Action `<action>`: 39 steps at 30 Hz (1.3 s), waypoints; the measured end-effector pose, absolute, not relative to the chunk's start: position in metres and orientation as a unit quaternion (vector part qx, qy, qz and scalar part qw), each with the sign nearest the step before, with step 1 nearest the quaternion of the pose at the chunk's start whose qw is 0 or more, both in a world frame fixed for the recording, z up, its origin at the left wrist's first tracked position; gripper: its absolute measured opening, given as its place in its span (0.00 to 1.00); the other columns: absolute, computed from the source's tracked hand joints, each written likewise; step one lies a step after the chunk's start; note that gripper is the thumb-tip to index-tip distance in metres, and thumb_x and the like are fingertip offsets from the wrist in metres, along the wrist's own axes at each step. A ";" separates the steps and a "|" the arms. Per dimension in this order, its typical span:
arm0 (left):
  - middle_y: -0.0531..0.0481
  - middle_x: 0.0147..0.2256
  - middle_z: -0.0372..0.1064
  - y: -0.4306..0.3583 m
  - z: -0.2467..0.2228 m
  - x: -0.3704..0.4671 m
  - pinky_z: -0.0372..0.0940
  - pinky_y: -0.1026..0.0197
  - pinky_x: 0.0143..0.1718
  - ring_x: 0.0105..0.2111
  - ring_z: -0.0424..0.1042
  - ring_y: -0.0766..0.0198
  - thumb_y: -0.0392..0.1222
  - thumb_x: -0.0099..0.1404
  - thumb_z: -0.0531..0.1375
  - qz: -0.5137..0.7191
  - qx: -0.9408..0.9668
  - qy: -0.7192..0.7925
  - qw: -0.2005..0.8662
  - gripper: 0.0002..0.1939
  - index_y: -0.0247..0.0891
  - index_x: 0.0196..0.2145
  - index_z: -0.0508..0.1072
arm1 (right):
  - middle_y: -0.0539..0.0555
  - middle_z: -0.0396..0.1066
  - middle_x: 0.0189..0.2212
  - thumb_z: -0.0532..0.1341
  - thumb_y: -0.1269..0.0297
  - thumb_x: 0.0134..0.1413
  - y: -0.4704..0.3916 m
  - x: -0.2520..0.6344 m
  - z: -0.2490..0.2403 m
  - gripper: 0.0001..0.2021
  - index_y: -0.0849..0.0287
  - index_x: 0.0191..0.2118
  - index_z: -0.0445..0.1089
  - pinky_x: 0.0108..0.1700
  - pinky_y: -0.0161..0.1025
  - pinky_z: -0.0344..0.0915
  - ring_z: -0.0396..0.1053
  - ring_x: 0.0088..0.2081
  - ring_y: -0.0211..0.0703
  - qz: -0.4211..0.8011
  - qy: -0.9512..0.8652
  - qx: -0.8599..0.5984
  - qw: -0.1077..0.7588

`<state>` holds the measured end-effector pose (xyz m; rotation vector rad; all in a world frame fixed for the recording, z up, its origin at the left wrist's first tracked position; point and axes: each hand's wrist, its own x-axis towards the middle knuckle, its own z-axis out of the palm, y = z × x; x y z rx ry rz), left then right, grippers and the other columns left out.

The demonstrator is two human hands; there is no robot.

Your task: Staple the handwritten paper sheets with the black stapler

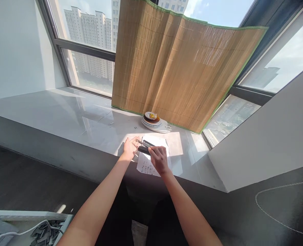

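Your right hand [158,158] grips the black stapler [143,150] over the paper [144,166]; it's already swung open, not yet closed. Your left hand [130,148] is at the paper's left, by the stapler's tip; whether its fingers pinch anything, I can't tell. Plates [165,127] sit beyond the paper.

The right hand [159,158] grips a black stapler [144,150] above written paper [146,166], left hand [130,148] beside its tip.
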<state>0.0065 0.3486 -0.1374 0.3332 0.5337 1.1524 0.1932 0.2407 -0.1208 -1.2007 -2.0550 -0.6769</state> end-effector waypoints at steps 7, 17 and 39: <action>0.34 0.58 0.75 0.339 -0.123 0.008 0.69 0.55 0.63 0.65 0.70 0.54 0.51 0.82 0.41 0.553 0.130 0.240 0.787 0.29 0.35 0.59 0.76 | 0.56 0.77 0.46 0.57 0.82 0.65 0.239 0.179 -0.120 0.18 0.54 0.52 0.74 0.53 0.49 0.65 0.70 0.46 0.48 -0.309 -0.819 -0.395 0.279; 0.34 0.53 0.77 0.336 -0.122 0.008 0.72 0.57 0.60 0.57 0.76 0.56 0.44 0.81 0.45 0.577 0.128 0.232 0.772 0.22 0.33 0.49 0.76 | 0.56 0.76 0.35 0.67 0.58 0.58 0.240 0.217 -0.137 0.08 0.55 0.39 0.73 0.37 0.43 0.66 0.71 0.36 0.52 0.024 -0.526 -0.687 0.501; 0.60 0.20 0.43 0.307 -0.100 0.007 0.42 0.57 0.25 0.18 0.40 0.71 0.43 0.79 0.52 0.582 0.193 0.304 0.729 0.22 0.41 0.24 0.65 | 0.57 0.73 0.34 0.57 0.54 0.73 0.205 0.187 -0.099 0.13 0.56 0.40 0.72 0.42 0.46 0.67 0.70 0.38 0.51 -0.068 -0.646 -0.542 0.534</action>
